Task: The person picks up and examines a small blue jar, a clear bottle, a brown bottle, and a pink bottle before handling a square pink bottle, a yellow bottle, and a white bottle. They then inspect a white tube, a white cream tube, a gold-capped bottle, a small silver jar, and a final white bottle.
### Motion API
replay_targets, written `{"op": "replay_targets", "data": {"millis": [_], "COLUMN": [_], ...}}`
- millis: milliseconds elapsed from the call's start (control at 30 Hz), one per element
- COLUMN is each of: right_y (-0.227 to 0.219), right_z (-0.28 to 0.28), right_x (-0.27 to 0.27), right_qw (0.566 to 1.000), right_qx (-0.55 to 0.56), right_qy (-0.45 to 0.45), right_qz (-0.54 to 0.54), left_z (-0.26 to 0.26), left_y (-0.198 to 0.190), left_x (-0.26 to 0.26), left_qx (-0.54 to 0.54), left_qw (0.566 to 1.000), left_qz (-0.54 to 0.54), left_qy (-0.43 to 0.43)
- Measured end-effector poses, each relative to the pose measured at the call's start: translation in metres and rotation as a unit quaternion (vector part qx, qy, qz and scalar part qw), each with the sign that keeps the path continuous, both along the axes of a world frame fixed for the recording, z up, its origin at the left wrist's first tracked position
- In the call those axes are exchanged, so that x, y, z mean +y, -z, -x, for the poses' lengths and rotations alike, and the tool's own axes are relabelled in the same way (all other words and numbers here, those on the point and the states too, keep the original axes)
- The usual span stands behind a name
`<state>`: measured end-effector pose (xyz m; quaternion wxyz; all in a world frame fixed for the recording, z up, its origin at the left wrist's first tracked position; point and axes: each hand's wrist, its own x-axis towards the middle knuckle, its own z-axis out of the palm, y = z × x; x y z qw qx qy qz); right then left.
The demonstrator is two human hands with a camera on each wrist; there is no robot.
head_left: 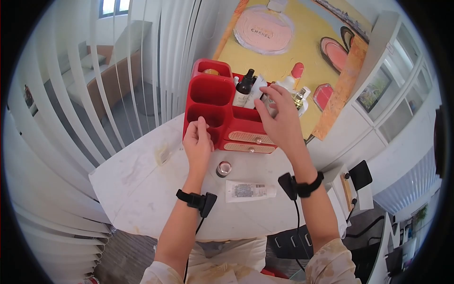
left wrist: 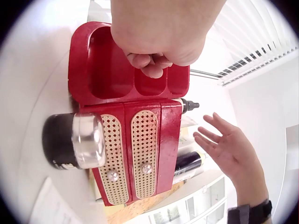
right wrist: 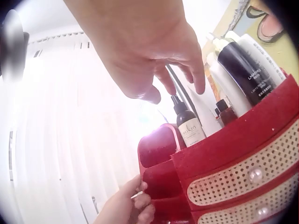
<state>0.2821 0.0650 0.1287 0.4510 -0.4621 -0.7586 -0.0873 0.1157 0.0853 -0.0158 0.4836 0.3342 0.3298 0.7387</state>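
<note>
A red organizer (head_left: pixel 227 116) stands on the table, with open compartments on its left and two woven-front drawers (head_left: pixel 245 137). My left hand (head_left: pixel 197 142) is at its front left compartments, fingers curled in, with nothing visible in them. Above the bottles on the organizer's right side, my right hand (head_left: pixel 283 118) hovers palm down, fingers spread and slightly bent. In the right wrist view, a dark dropper bottle (right wrist: pixel 190 128) with a pale label stands under its fingertips. Beside that bottle is a white tube (head_left: pixel 256 91); a dark pump bottle (right wrist: pixel 245 70) stands farther right.
In front of the organizer, a dark jar with a shiny lid (head_left: pixel 223 169) stands on the marble-look table (head_left: pixel 137 189). A white tube (head_left: pixel 250 190) lies nearer me. Behind leans a painted picture (head_left: pixel 265 61); vertical blinds (head_left: pixel 175 61) hang on the left.
</note>
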Motion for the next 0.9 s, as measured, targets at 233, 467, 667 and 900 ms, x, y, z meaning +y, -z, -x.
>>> {"op": "replay_targets", "data": {"millis": [233, 467, 667, 900], "right_y": [0.009, -0.032, -0.051, 0.005], "right_z": [-0.014, -0.016, -0.022, -0.033], "right_x": [0.055, 0.028, -0.010, -0.061], "right_qw": [0.997, 0.999, 0.996, 0.983], "right_qx": [-0.049, 0.007, 0.072, 0.080], "right_qy": [0.018, 0.006, 0.009, -0.027], "right_qz": [0.048, -0.052, -0.043, 0.161], "left_z": [0.003, -0.001, 0.002, 0.001], "left_y": [-0.001, 0.000, 0.002, 0.000], "left_x": [0.000, -0.001, 0.004, 0.003], "left_qx": [0.010, 0.005, -0.018, -0.015], "left_qw": [1.000, 1.000, 1.000, 1.000], "left_qz": [-0.002, -0.004, -0.007, -0.002], "left_qy": [-0.005, -0.003, -0.005, -0.006]}}
